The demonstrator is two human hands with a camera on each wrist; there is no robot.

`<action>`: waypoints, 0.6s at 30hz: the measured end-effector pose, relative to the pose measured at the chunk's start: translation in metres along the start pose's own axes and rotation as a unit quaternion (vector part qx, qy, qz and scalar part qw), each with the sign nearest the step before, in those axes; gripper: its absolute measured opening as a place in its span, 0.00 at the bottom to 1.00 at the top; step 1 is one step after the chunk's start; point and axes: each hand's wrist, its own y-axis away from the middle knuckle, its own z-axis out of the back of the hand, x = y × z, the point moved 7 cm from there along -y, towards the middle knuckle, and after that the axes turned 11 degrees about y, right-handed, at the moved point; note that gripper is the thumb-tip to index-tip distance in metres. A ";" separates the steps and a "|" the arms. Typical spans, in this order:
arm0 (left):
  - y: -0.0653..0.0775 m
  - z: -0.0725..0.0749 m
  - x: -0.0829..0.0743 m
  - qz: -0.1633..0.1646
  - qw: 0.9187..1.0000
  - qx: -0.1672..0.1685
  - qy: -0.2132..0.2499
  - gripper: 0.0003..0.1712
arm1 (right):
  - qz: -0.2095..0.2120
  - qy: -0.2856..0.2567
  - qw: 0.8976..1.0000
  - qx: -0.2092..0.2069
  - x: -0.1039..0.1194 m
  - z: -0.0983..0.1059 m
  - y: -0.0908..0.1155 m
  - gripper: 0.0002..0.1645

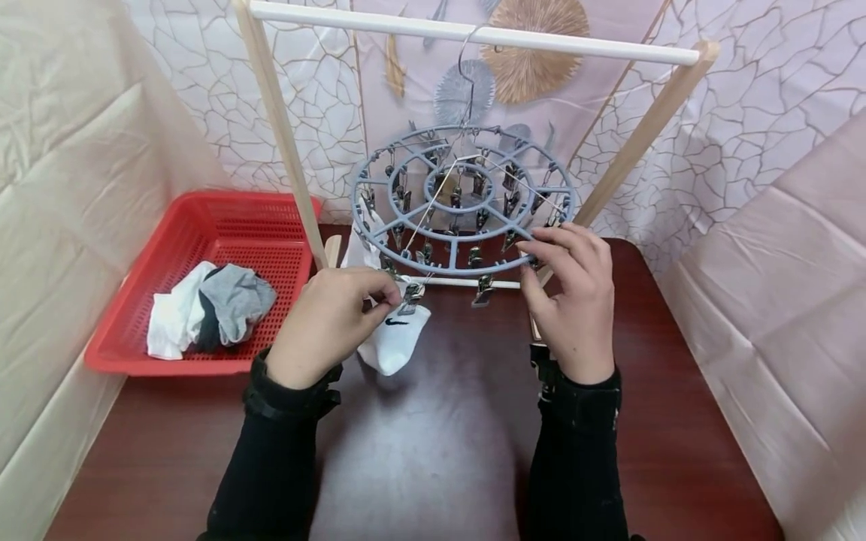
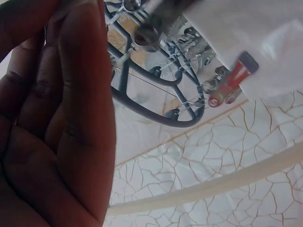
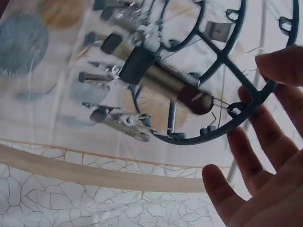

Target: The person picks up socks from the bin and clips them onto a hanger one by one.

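A round blue-grey drying hanger [image 1: 452, 255] with several metal clips hangs by its hook from a white rail. My right hand [image 1: 575, 293] pinches its rim at the near right, thumb on one side and fingers on the other in the right wrist view. At the near left, my left hand [image 1: 338, 315] has thumb and forefinger drawn together at a metal clip [image 1: 410, 295], which is pulled aside toward it; the fingertips' contact is partly hidden. A white sock [image 1: 392, 349] with a black swoosh hangs behind this clip, its upper part partly covered by the left hand.
A red basket [image 1: 196, 367] at the left holds white, dark and grey cloth items [image 1: 238, 300]. The wooden frame [image 1: 284, 128] with its white rail [image 1: 406, 27] stands on the dark red table [image 1: 676, 421]. Draped cloth surrounds the table.
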 end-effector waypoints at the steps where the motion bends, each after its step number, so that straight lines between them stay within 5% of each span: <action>1: 0.000 0.001 0.001 0.003 1.000 0.001 -0.002 0.06 | 0.001 0.000 1.000 0.000 -0.001 -0.001 0.000 0.14; 8: 0.001 0.004 0.007 0.024 1.000 0.000 -0.017 0.08 | 0.014 -0.022 0.999 -0.019 0.003 -0.006 0.003 0.09; 11: 0.003 0.008 0.004 0.014 0.999 -0.030 -0.022 0.08 | 0.029 -0.036 0.999 -0.020 0.010 -0.008 0.005 0.10; 14: 0.006 0.015 -0.011 -0.044 0.994 -0.095 -0.011 0.09 | 0.037 -0.052 0.998 -0.028 0.017 -0.009 0.008 0.11; 18: 0.007 0.021 -0.038 -0.138 0.976 -0.169 -0.015 0.07 | 0.036 -0.065 0.996 -0.055 0.025 -0.010 0.008 0.10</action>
